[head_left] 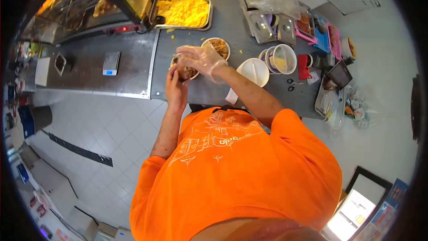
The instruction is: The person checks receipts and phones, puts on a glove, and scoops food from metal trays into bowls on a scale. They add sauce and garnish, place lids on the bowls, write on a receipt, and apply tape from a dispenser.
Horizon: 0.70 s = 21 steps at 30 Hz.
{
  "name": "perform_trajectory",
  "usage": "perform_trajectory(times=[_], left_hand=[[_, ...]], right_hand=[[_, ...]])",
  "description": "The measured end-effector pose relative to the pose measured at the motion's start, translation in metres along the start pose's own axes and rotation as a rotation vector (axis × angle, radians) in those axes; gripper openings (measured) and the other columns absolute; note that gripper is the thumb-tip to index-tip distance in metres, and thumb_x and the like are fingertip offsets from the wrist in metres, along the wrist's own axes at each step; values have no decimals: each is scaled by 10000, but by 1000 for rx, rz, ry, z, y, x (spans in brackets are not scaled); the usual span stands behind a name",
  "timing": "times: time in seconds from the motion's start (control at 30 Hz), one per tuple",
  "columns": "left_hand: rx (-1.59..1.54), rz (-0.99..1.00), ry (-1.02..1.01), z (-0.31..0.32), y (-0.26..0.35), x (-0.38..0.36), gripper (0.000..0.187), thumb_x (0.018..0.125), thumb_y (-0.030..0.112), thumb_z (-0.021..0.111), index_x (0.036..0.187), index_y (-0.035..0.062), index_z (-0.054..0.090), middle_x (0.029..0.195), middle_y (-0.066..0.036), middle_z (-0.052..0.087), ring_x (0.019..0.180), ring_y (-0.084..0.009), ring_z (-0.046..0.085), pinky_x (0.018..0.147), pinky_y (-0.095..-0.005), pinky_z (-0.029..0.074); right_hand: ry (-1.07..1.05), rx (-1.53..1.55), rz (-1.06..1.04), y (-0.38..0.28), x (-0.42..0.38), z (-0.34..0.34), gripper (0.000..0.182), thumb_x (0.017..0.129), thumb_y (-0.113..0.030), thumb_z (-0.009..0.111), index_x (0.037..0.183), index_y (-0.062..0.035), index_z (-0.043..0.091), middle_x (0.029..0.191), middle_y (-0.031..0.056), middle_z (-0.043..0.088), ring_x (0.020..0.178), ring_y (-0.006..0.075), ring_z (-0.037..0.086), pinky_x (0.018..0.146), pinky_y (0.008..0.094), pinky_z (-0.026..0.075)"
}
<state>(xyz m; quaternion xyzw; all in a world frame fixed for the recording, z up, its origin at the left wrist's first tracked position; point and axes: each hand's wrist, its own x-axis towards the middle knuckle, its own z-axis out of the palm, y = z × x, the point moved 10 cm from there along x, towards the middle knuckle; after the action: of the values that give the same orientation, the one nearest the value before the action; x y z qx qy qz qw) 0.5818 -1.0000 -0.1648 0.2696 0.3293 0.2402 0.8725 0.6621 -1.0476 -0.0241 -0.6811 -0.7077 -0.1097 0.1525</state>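
Note:
A white round bowl (195, 76) with brown, meat-like food (183, 70) in it stands near the counter's front edge. My left hand (176, 90) is bare, its fingers closed against the near left side of this bowl. Over the bowl reaches my right hand (203, 60) in a clear plastic glove, fingers stretched out to the left and bent down at the tips, close to the food. Whether those fingertips touch it is hidden. Just beyond the right hand is a second white bowl (217, 48) filled with brownish-yellow food.
A metal tray (210, 17) of yellow food with a dark spoon sits at the back. White lids (253, 72), stacked tubs (283, 59), metal containers (261, 27) and scissors (291, 85) lie to the right. A scale (111, 64) and heated display case (84, 9) are left.

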Motion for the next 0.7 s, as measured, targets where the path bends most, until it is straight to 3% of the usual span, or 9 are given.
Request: perform_trajectory(times=[0.07,0.17,0.23,0.27,0.33,0.43,0.57,0.63,0.7], left_hand=[[19,36,-356,86,-7,-4,453,980,314,373,1382,115,312,1419,-126,337,1296,-253,340,1062,-442,277],[55,-53,-617,181,-47,-18,541,976,383,347,1437,126,230,1472,-106,252,1324,-246,284,1087,-424,202],[572,190,-705,244,-52,-26,578,957,352,425,1427,67,243,1461,-132,268,1348,-247,234,1089,-402,192],[574,201,-718,263,-58,-14,578,957,352,425,1427,67,243,1461,-132,268,1348,-247,234,1089,-402,192],[792,127,-760,303,-88,28,581,921,358,499,1385,58,320,1459,-125,281,1351,-245,228,1087,-385,185],[1023,373,-700,367,-108,101,430,865,289,580,1207,35,523,1260,-197,500,1198,-314,455,985,-354,350],[1423,746,-656,425,-139,208,270,818,170,572,1025,10,636,1004,-235,620,983,-382,586,827,-397,482],[1608,772,-534,416,-167,270,242,805,134,553,995,13,641,1010,-228,619,996,-380,579,829,-410,481],[1882,704,-388,418,-172,295,201,765,56,512,916,32,643,1031,-213,610,998,-375,577,837,-429,480]], right_hand=[[74,1032,643,55,-44,13,398,850,-151,632,1228,-91,519,1179,91,552,1053,162,552,863,307,466],[392,1543,1014,105,-136,-2,231,843,-50,633,1069,-74,591,986,24,622,867,109,594,723,251,507],[638,1127,1130,169,-211,-55,149,843,-12,612,977,-76,608,908,27,635,802,115,605,634,255,525],[710,1150,1459,182,-244,-92,143,845,-13,604,976,-70,604,883,31,632,751,129,609,585,258,530],[749,903,1489,258,-329,-132,169,831,-7,602,993,-55,598,866,62,624,697,155,612,549,275,534],[870,705,1469,372,-438,-171,126,831,-33,597,956,-50,605,843,59,611,683,149,607,510,251,523],[635,352,1512,497,-503,-186,476,832,-289,627,1198,-11,505,1039,163,619,939,273,611,774,355,481],[422,90,1631,516,-499,-194,725,790,-502,594,1338,-79,381,1267,218,506,1169,366,488,983,412,359],[389,111,1633,500,-458,-206,699,789,-492,602,1343,-121,392,1290,198,496,1178,362,484,978,403,369]])
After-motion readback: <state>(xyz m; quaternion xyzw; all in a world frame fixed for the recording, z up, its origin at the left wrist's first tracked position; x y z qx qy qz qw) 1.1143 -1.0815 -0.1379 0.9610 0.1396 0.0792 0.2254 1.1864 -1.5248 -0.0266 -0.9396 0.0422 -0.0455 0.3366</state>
